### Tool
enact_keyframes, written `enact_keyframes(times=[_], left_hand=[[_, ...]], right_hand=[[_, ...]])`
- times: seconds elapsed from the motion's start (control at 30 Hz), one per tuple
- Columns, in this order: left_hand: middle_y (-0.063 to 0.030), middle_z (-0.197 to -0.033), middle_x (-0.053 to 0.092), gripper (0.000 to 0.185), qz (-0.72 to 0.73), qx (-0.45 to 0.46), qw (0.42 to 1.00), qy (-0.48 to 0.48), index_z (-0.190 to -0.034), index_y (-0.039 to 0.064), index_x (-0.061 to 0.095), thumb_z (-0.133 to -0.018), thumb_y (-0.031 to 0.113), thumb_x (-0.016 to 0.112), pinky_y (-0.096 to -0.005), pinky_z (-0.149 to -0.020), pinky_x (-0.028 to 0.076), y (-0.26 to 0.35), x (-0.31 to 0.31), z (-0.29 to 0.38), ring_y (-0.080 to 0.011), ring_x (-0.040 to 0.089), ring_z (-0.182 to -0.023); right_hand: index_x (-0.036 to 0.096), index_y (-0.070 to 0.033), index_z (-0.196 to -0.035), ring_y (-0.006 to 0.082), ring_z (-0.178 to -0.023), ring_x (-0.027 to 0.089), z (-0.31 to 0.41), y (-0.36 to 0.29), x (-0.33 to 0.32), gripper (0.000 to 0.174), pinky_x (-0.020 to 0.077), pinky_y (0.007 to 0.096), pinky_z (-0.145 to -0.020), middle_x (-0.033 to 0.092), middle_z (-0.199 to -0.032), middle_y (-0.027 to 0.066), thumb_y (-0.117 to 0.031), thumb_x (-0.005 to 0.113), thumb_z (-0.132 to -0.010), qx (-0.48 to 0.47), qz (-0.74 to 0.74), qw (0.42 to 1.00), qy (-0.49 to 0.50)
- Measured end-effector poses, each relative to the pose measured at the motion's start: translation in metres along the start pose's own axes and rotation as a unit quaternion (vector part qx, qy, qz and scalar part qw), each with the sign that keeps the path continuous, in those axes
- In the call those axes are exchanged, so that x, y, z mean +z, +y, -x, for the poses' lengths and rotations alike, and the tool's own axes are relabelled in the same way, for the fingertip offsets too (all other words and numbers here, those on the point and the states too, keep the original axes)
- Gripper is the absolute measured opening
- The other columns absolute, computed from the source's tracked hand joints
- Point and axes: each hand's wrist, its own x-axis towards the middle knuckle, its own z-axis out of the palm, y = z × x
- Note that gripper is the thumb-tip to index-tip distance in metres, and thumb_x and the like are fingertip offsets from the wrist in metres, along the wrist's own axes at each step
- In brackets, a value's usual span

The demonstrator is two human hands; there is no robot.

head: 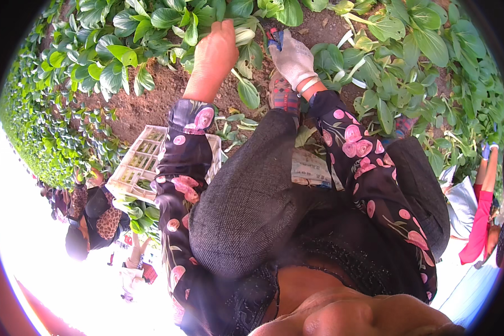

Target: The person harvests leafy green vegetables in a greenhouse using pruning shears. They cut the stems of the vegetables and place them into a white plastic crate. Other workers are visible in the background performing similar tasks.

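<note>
My bare left hand (216, 54) is closed around a leafy green (244, 36) that looks like bok choy, its pale stalk showing beside my fingers. The fingertips are hidden among the leaves. On my right hand (293, 59) is a whitish work glove with blue at the fingers. It grips a small tool (274, 34) with red and black on its handle; its working end cannot be made out. The tool is a short way right of the pale stalk, above my patterned shoe (283, 94).
A white plastic crate (136, 164) stands by my left arm, with greens (140, 216) beside it. Cut leaves litter the soil (151, 103). A printed sack (308, 168) lies beneath me. Other people work at left (94, 210) and right (481, 222). Dense plants (424, 50) grow at right.
</note>
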Motion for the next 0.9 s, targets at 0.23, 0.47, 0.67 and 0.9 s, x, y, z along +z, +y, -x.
enact_keyframes(times=[0.23, 0.47, 0.67, 0.9], left_hand=[[-0.0197, -0.114, 0.063, 0.060, 0.069, -0.098, 0.993, -0.017, -0.128, 0.008, 0.054, -0.071, 0.010, 0.074, -0.0473, -0.084, 0.054, -0.008, 0.009, 0.009, -0.0405, 0.067, -0.097], [-0.0210, -0.114, 0.064, 0.049, 0.104, -0.095, 0.990, 0.008, -0.121, 0.009, 0.058, -0.073, 0.009, 0.070, -0.0481, -0.086, 0.055, -0.015, 0.013, 0.012, -0.0411, 0.067, -0.097], [-0.0198, -0.113, 0.064, 0.049, 0.094, -0.101, 0.990, 0.010, -0.121, 0.010, 0.059, -0.074, 0.011, 0.071, -0.0474, -0.086, 0.055, -0.012, 0.013, 0.011, -0.0401, 0.067, -0.098], [-0.0173, -0.109, 0.067, 0.046, 0.147, -0.087, 0.985, 0.015, -0.117, 0.008, 0.063, -0.072, 0.008, 0.073, -0.0438, -0.085, 0.055, 0.010, -0.055, 0.031, -0.0368, 0.068, -0.098]], right_hand=[[0.056, 0.001, -0.114, 0.0405, -0.091, 0.069, -0.003, -0.007, 0.006, 0.043, 0.0528, 0.0517, -0.081, 0.071, -0.092, 0.0224, -0.037, 0.058, -0.093, 0.024, -0.017, 1.000, -0.005], [0.059, 0.001, -0.111, 0.0429, -0.098, 0.065, -0.024, 0.003, 0.011, 0.042, 0.0504, 0.0525, -0.087, 0.069, -0.099, 0.0249, -0.037, 0.059, -0.092, -0.013, -0.017, 0.998, -0.051], [0.057, 0.007, -0.118, 0.0456, -0.098, 0.063, -0.056, 0.019, 0.005, 0.050, 0.0484, 0.0493, -0.086, 0.067, -0.104, 0.0277, -0.035, 0.063, -0.091, -0.048, -0.075, 0.984, -0.157], [0.063, 0.005, -0.111, 0.0188, -0.080, 0.068, -0.018, 0.059, -0.060, 0.037, 0.0526, 0.0349, -0.068, 0.070, -0.087, 0.0144, -0.023, 0.071, -0.088, -0.046, -0.234, 0.940, -0.244]])
